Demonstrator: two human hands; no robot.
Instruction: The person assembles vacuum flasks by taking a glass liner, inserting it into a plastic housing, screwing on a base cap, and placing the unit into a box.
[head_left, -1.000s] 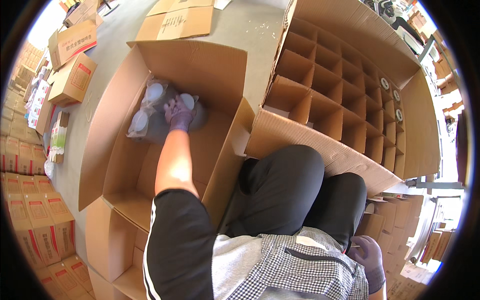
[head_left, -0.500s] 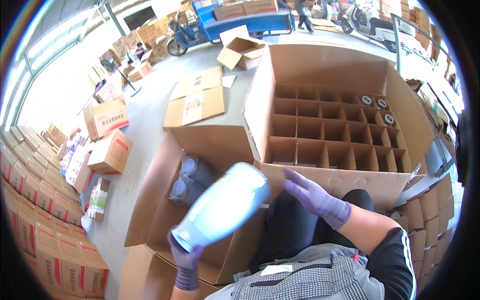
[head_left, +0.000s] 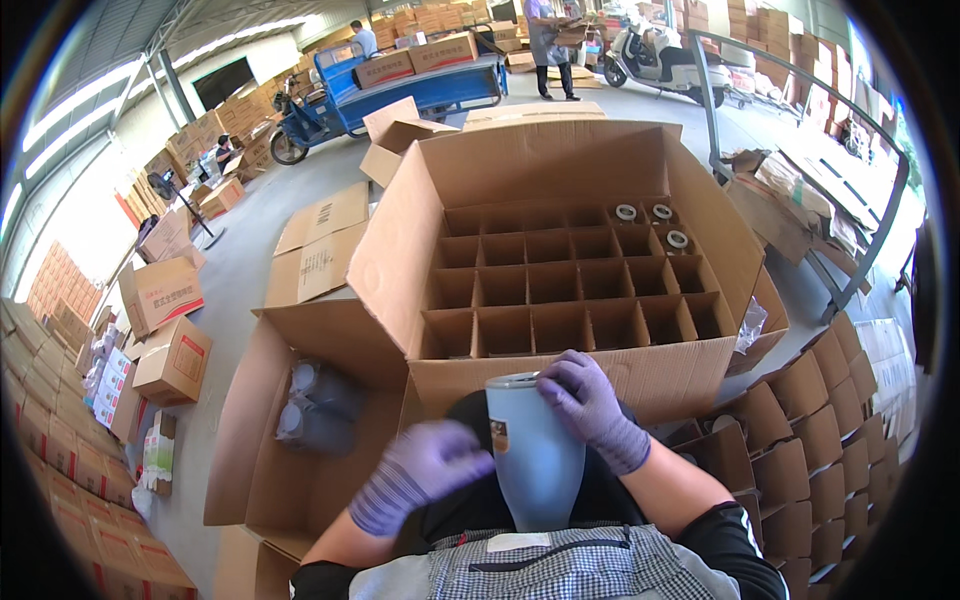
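We hold a tall pale-blue cup (head_left: 533, 455) upright in our lap, right hand (head_left: 592, 405) curled over its rim, left hand (head_left: 420, 475) blurred beside its wall, grip unclear. Wrapped in slick film, it looks light, stiff and slippery; the body seems the safest hold. Ahead, a divided carton (head_left: 560, 280) stands on the concrete warehouse floor (head_left: 250, 260), mostly unfilled.
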